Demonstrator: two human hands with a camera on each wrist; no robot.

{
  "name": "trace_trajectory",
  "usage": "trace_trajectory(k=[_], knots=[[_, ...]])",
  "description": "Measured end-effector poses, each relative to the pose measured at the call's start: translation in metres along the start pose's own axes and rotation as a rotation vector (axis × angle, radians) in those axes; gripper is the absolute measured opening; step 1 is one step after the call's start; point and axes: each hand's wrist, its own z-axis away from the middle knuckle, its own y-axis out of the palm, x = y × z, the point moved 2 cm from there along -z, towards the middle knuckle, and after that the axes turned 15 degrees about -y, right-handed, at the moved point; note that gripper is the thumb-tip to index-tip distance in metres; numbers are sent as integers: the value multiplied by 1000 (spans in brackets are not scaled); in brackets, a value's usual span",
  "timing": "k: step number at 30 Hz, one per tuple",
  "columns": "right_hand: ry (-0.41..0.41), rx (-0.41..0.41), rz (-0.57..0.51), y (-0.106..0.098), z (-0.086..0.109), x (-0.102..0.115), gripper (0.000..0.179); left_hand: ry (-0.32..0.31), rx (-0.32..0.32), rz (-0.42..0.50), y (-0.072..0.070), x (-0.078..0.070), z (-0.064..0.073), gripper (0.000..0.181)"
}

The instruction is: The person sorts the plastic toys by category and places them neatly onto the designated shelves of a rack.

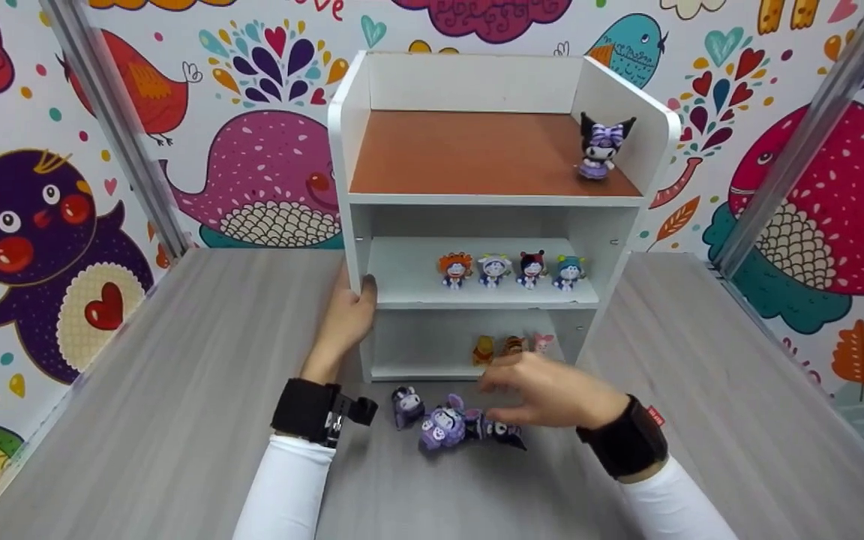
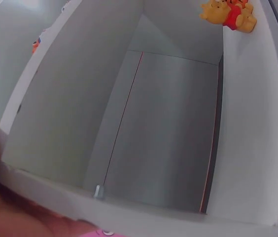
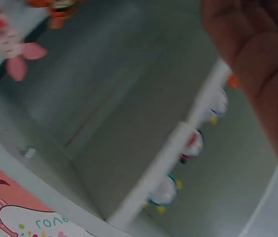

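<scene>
My left hand (image 1: 345, 318) grips the left side panel of a small white shelf unit (image 1: 616, 255), thumb at the front edge. The left wrist view shows that hand's fingers (image 2: 25, 217) behind the panel. My right hand (image 1: 552, 390), fingers apart and holding nothing, hovers before the bottom shelf. Below it several purple-and-black figurines (image 1: 443, 426) lie on the table, partly hidden by the hand. On the top board stands another such figurine (image 1: 598, 150). The middle shelf bears a row of small costumed figurines (image 1: 493, 270). A yellow bear figurine (image 1: 483, 350), a tiger figurine (image 1: 512, 345) and a pink piglet figurine (image 1: 543, 343) stand on the bottom shelf.
The shelf unit stands on a grey wood-grain table (image 1: 252, 300), near the back wall. Panels printed with cartoon animals (image 1: 274, 172) rise at the back and both sides. Metal posts (image 1: 113, 120) mark the corners.
</scene>
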Motion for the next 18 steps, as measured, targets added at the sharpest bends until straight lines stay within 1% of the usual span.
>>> trace_trajectory(k=[2, 6, 10, 13, 14, 18], knots=[[34, 30, -16, 9, 1, -6, 28, -7, 5, -1, 0, 0, 0, 60], [89, 91, -24, 21, 0, -11, 34, -13, 4, -1, 0, 1, 0, 61], [131, 166, -31, 30, 1, -13, 39, 2, -4, 6, 2, 2, -1, 62], [180, 217, -40, 35, 1, -15, 44, 0, -6, -4, 1, 2, -3, 63], [199, 228, -45, 36, 2, -15, 44, -5, -5, -9, 1, 2, -2, 63], [270, 247, -69, 41, 3, -15, 46, -63, 2, -14, 1, 1, 0, 64]])
